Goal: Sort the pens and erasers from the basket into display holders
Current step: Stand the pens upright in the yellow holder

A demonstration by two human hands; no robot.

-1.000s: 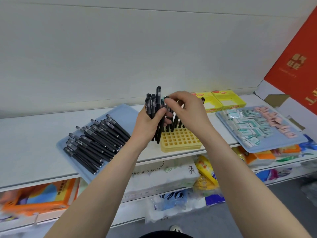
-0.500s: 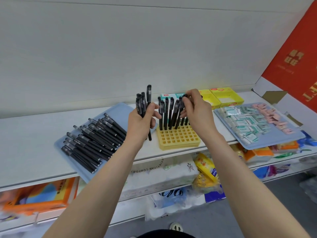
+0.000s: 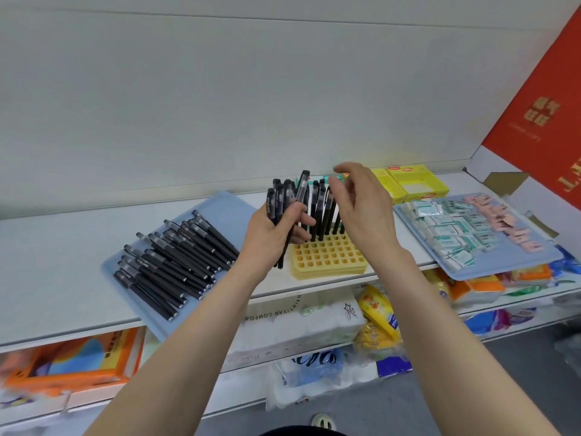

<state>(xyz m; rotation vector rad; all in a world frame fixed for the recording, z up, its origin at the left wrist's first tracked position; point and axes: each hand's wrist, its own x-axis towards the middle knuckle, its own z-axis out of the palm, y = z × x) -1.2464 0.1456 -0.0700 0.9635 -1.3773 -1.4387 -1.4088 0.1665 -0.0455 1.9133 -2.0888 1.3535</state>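
Pens (image 3: pixel 278 203) gripped, tips perhaps touching holder's (image 3: pixel 328 259) edge

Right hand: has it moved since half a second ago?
Yes. The right hand has let go and its fingers have risen slightly above the pens standing in the yellow holder.

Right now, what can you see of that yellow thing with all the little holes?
The yellow holder is a flat, plastic-looking block with a grid of square holes. It lies flat near the shelf's front edge, between a blue pen tray and a blue eraser tray. Black pens stand in its back rows, some leaning; the front rows are empty. The left hand's bundle of pens hangs by its left edge; the open right hand hovers above.
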